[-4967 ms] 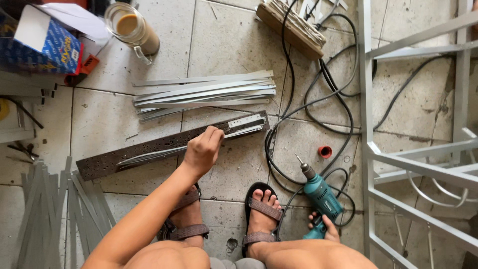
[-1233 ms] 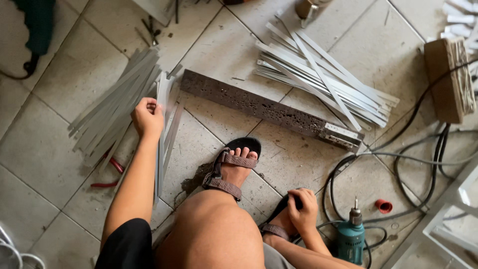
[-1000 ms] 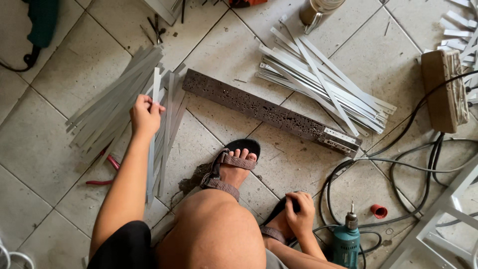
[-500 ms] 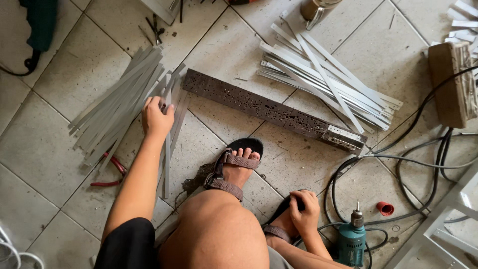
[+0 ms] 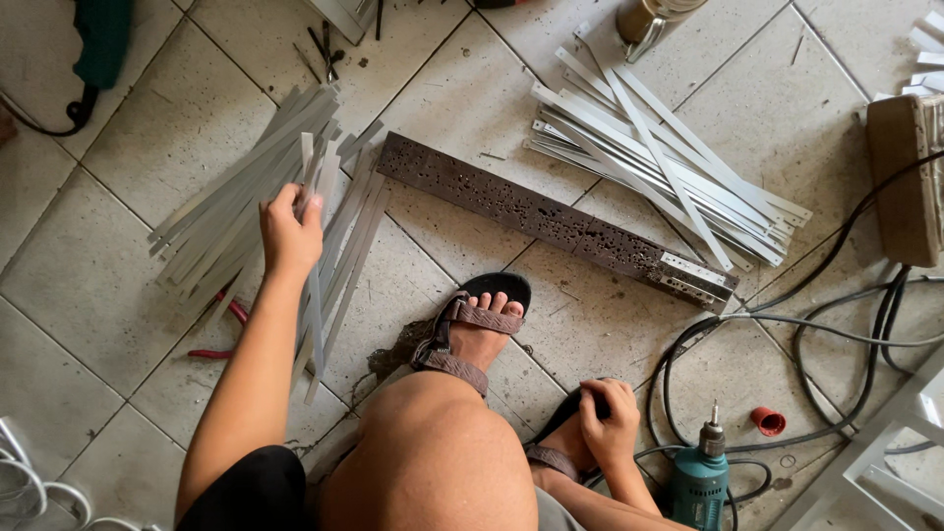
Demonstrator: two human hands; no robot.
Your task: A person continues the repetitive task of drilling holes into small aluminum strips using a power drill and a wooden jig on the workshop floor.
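Grey metal strips (image 5: 246, 211) lie in a loose fan on the tiled floor (image 5: 88, 285), and the left hand (image 5: 291, 236) is closed around one strip (image 5: 313, 295) at the near edge of that pile. The fingers wrap its upper part, not far below the top end, and the rest hangs down past the wrist toward the knee. Its long axis runs almost straight up and down in the head view, the top end pointing away from the person and the lower end toward them, while the strips beside it slant from lower left to upper right.

By its look the strip is thin, flat and stiff along its length, probably light enough for one hand, with some springiness if it is held by one end only. The surface looks smooth, so it may slide in the grip, and the cut ends and edges could be sharp. A hold nearer the middle would likely steady it better.

The right hand (image 5: 610, 425) is curled shut near the right sandal (image 5: 568, 433); whether it holds anything I cannot tell. A teal drill (image 5: 700, 477) stands just beside it. A dark perforated bar (image 5: 551, 221) lies diagonally between the two heaps of strips, with the second heap (image 5: 669, 172) well apart to the right.
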